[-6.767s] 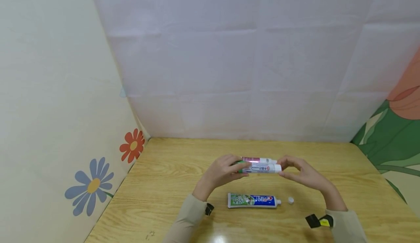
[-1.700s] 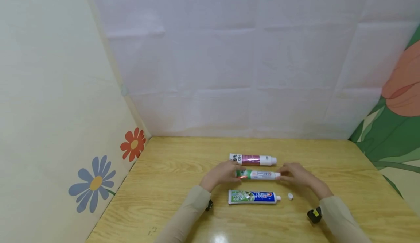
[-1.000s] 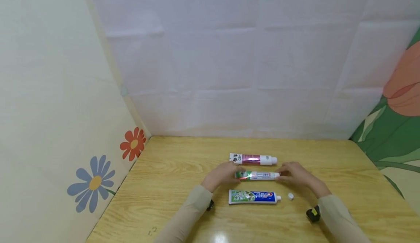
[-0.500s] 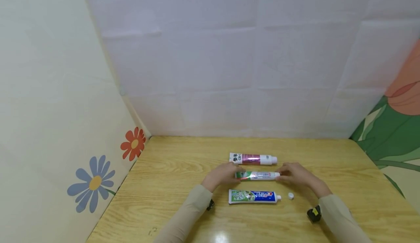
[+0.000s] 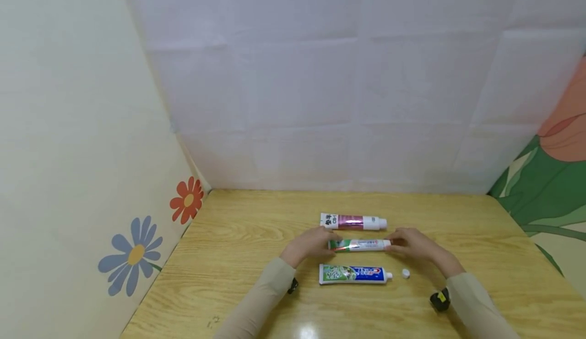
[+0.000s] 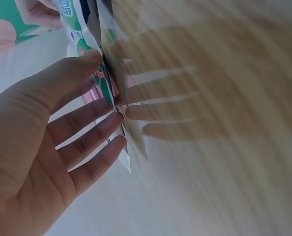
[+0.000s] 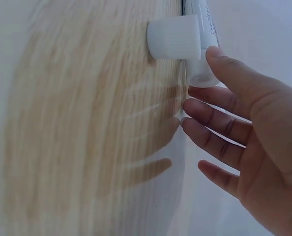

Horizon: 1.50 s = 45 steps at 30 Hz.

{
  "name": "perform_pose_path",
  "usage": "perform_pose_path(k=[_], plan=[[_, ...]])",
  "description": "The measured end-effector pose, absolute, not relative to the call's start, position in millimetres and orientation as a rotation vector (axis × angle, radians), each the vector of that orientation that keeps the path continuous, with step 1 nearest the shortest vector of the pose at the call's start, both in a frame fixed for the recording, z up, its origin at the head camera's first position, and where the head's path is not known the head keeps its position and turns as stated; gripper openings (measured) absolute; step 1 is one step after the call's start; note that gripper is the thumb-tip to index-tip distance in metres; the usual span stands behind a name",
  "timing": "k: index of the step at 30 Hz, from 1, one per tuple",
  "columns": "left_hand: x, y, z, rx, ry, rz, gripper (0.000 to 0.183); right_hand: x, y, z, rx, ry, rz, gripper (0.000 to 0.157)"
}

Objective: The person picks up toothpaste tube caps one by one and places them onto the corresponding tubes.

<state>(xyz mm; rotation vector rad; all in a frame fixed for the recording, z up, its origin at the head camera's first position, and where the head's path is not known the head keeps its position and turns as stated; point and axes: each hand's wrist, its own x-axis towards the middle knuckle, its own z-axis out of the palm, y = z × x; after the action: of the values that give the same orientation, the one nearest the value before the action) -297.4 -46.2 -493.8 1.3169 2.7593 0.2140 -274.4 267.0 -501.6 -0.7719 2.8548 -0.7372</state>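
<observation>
A green-and-white toothpaste tube (image 5: pixel 363 245) lies on the table between the hands. At its flat tail end, the left hand (image 5: pixel 309 243) pinches it between thumb and fingers; the left wrist view shows the other fingers (image 6: pixel 89 142) spread near the tabletop. The right hand (image 5: pixel 415 243) pinches the white cap end (image 7: pixel 202 73) with thumb and forefinger. Nearer the person is a green-and-blue toothpaste tube (image 5: pixel 352 274), its nozzle bare. A loose white cap (image 5: pixel 405 274) stands to the right of that nozzle. Behind the middle tube lies a pink-and-white toothpaste tube (image 5: pixel 352 222), capped.
The three tubes lie roughly parallel on a wood-grain table (image 5: pixel 247 222). A pale cloth (image 5: pixel 293 84) hangs behind the far edge. Flower-printed panels stand at the left (image 5: pixel 68 150) and right (image 5: pixel 558 191). Dark wrist cameras are strapped under both sleeves.
Earlier, both hands held the green-and-white tube raised in front of the pink one. It has come down onto the table between the other two. Over the last second, hands and tubes barely moved.
</observation>
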Motion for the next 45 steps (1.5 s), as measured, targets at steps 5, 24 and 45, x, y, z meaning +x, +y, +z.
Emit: perform_pose_path(k=[5,24,45], plan=[[-297,-48,-496,1.343,2.758,0.203,0.044,-271,270,-501,-0.772,2.82,-0.816,0.04],[-285,-49,-492,1.506,2.851,0.061,0.051,-256,294,-508,-0.79,2.771,-1.002,0.046],[-268,-46,-492,1.63,2.851,-0.172,0.058,-246,313,-511,-0.876,2.513,-1.137,0.048]])
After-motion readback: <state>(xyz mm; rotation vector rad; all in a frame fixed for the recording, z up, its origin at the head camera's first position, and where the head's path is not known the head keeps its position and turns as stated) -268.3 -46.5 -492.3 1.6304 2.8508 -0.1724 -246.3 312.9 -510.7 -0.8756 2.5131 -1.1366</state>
